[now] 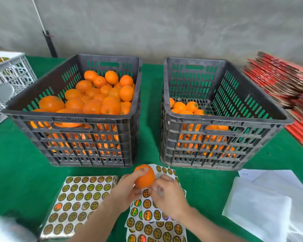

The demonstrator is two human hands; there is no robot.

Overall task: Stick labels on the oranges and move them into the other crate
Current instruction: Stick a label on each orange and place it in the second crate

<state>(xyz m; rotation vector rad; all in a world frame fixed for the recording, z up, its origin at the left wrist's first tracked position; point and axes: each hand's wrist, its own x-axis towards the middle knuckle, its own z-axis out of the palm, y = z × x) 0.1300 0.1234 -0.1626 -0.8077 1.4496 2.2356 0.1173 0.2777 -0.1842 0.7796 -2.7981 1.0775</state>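
Your forearms enter from the bottom edge and meet over the green table (16,172), before the gap between the full left crate (33,116) and the right crate (217,122). The right crate's front wall hides most of its oranges. Your left hand (126,187) grips one orange (144,179), a fingertip over its top, above the loose label sheet (156,227). Your right hand (168,191) touches the orange's lower right side. Its fingers (158,189) are bent and blurred, so I can't tell if they pinch a label.
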